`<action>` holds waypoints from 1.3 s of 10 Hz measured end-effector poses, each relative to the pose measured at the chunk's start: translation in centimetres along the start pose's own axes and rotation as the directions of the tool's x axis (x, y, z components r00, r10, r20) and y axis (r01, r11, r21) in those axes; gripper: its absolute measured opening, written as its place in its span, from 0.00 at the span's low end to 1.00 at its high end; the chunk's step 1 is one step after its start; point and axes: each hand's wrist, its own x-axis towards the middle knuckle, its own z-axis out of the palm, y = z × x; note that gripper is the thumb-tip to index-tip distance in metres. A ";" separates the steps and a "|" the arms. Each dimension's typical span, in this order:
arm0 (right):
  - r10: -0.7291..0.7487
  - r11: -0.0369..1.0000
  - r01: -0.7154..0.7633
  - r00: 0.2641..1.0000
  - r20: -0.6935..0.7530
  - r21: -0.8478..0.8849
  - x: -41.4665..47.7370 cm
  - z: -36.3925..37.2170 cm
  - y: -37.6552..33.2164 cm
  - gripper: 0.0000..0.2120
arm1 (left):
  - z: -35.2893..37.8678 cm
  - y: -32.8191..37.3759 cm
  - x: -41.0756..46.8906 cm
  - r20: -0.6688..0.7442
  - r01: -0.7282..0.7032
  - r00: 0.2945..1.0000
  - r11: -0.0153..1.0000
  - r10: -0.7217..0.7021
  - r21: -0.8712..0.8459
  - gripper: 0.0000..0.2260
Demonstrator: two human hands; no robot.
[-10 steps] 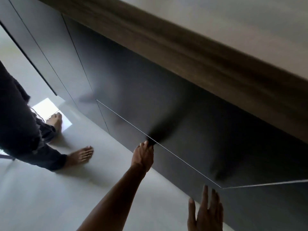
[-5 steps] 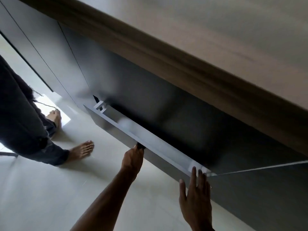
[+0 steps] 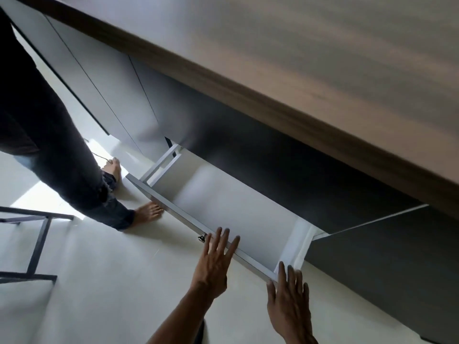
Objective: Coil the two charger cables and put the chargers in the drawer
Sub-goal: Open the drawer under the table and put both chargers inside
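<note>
White drawer (image 3: 236,209) lies open just beyond my fingers (image 3: 218,238); left hand (image 3: 214,260) and right hand (image 3: 289,302) press its front, fingers apart, holding nothing; I'd hold it level

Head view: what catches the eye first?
The drawer stands open at centre, its white inside showing. The left hand and right hand lie flat-fingered at its front edge, by a small knob. A person's bare feet stand at left.
</note>
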 end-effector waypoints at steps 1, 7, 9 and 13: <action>0.007 0.999 -0.005 0.998 0.058 -0.043 -2.6 -1.6 0.0 0.57 | -2.3 1.1 -1.6 0.157 0.004 0.987 0.998 -0.014 0.064 0.46; -0.157 0.981 0.194 0.840 -0.519 0.018 -25.6 -30.3 2.7 0.31 | -29.1 10.0 -16.8 -0.499 -0.288 0.818 0.955 0.286 0.075 0.30; -0.007 0.966 0.189 0.702 -0.713 0.177 -22.9 -39.4 6.4 0.35 | -36.9 14.4 -13.3 -0.615 -0.342 0.745 0.939 0.257 -0.022 0.33; 0.136 0.906 0.183 0.727 -0.673 0.381 -8.4 -46.7 10.4 0.36 | -42.9 25.1 -0.1 -0.423 -0.268 0.906 0.819 0.034 -0.507 0.40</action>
